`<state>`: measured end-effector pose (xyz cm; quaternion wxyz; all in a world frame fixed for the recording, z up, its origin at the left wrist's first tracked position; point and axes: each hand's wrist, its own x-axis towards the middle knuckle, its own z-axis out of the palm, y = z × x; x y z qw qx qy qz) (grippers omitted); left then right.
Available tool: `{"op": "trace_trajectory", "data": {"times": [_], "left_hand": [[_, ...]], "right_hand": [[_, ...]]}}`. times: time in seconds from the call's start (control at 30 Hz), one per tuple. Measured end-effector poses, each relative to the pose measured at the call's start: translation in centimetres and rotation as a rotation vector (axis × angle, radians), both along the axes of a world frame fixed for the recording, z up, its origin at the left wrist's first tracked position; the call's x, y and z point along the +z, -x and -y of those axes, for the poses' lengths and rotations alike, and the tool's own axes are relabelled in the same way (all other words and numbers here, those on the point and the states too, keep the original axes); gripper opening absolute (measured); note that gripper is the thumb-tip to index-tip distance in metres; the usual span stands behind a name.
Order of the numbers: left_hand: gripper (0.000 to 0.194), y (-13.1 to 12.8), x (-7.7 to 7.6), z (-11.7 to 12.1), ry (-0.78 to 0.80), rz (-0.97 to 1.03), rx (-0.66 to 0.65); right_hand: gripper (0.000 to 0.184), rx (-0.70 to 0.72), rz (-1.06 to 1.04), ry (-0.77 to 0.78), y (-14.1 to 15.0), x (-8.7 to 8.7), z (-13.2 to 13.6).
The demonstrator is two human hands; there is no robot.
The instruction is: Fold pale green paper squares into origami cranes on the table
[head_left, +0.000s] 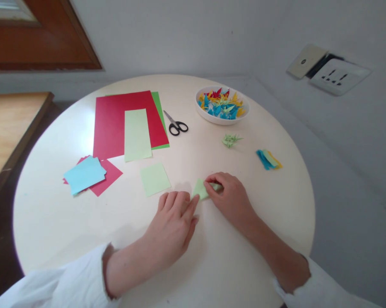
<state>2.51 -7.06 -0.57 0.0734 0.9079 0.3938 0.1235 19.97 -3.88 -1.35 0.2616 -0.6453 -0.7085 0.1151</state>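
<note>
A small folded piece of light green paper (198, 188) lies on the white table in front of me. My right hand (228, 192) pinches its right part between thumb and fingers, covering some of it. The index fingertip of my left hand (173, 224) rests at the paper's lower left corner. That hand's thumb stands apart below, and its other fingers are loosely bent on the table. Just left of the folded piece is a flat light green square (155, 179).
Black-handled scissors (178, 127) lie beside red sheets (112, 119) and a pale green strip (137, 137). Blue and red cut papers (85, 174) sit left. A white dish (218, 121) holds folded paper cranes, with green folded pieces (231, 140) and coloured slips (269, 159) nearby.
</note>
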Motion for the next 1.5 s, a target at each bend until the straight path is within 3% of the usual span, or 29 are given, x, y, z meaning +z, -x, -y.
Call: {"op": "trace_trajectory", "data": {"times": [0.37, 1.17, 1.5], "left_hand": [[0.040, 0.00, -0.42, -0.04, -0.006, -0.017, -0.059], [0.040, -0.32, -0.18, 0.10, -0.095, -0.104, -0.055], [0.037, -0.64, 0.15, -0.31, -0.040, -0.057, -0.061]], "right_hand": [[0.008, 0.007, 0.013, -0.022, -0.02, -0.08, -0.01], [0.008, 0.002, 0.008, -0.010, 0.07, 0.02, 0.02], [0.008, 0.007, 0.020, -0.006, -0.01, -0.04, 0.02]]}}
